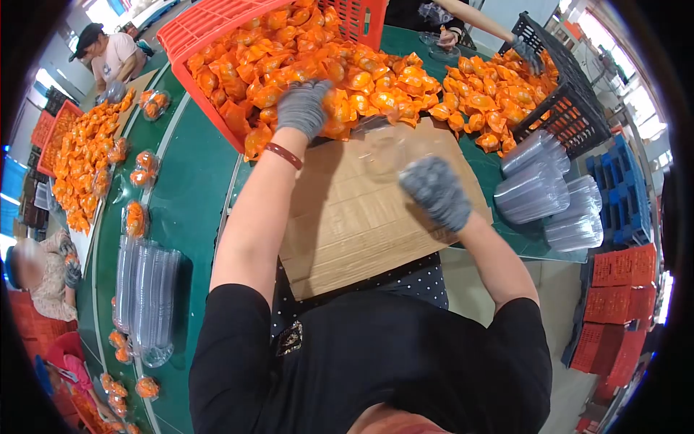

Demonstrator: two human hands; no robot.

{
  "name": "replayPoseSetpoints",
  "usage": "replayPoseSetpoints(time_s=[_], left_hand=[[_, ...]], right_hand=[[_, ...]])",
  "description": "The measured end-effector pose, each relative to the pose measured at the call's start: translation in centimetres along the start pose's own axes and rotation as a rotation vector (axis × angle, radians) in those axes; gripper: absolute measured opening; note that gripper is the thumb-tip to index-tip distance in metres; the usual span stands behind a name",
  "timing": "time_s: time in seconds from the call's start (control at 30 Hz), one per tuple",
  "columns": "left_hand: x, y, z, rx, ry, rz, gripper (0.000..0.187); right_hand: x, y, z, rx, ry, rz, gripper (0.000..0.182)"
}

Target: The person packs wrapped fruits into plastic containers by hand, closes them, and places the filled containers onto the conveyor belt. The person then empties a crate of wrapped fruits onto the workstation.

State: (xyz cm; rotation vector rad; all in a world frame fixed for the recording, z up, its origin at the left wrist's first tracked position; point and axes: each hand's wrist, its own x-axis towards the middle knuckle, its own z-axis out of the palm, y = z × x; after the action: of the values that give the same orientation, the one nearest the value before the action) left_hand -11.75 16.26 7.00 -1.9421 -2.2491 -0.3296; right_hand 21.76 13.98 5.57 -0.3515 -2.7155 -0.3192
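My left hand (303, 108), in a grey knit glove, reaches into a heap of orange-wrapped fruit (253, 61) spilling from a tipped red crate (173, 43). Its fingers curl at a blurred wrapped fruit (329, 72) at the heap's near side. My right hand (436, 192), also gloved, is smeared by motion above the cardboard sheet (354, 231); its fingers look bent, but I cannot tell whether they hold anything. Just left of it, a clear plastic container (382, 153) lies on the cardboard, close to the fruit.
Stacked clear containers (535, 184) stand at right, more (148, 296) at left. A co-worker's gloved hand (528, 54) reaches into a black crate (567, 108) of fruit. Filled packs (144, 166) line the green table (184, 173). Other people work along the left side.
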Motion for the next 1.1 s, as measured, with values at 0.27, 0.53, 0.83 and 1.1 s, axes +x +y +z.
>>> replayPoseSetpoints(time_s=[0.27, 0.53, 0.83, 1.1], left_hand=[[-1.8, -3.9, 4.2, -0.958, 0.389, -0.180, 0.054], [-7.1, -2.0, 1.4, -1.016, 0.217, -0.127, 0.058], [-11.2, -1.3, -2.2, -0.718, 0.154, 0.332, 0.051], [-15.3, 0.8, -4.8, -1.790, 0.158, -0.211, 0.046]], right_hand=[[5.6, -6.3, 6.4, 0.370, -0.029, 0.003, 0.029], [15.9, -0.5, 5.3, 0.409, 0.288, 0.444, 0.085], [14.9, 1.5, 3.3, 0.714, 0.016, 0.074, 0.068], [7.7, 2.2, 4.3, 0.899, 0.186, 0.710, 0.079]])
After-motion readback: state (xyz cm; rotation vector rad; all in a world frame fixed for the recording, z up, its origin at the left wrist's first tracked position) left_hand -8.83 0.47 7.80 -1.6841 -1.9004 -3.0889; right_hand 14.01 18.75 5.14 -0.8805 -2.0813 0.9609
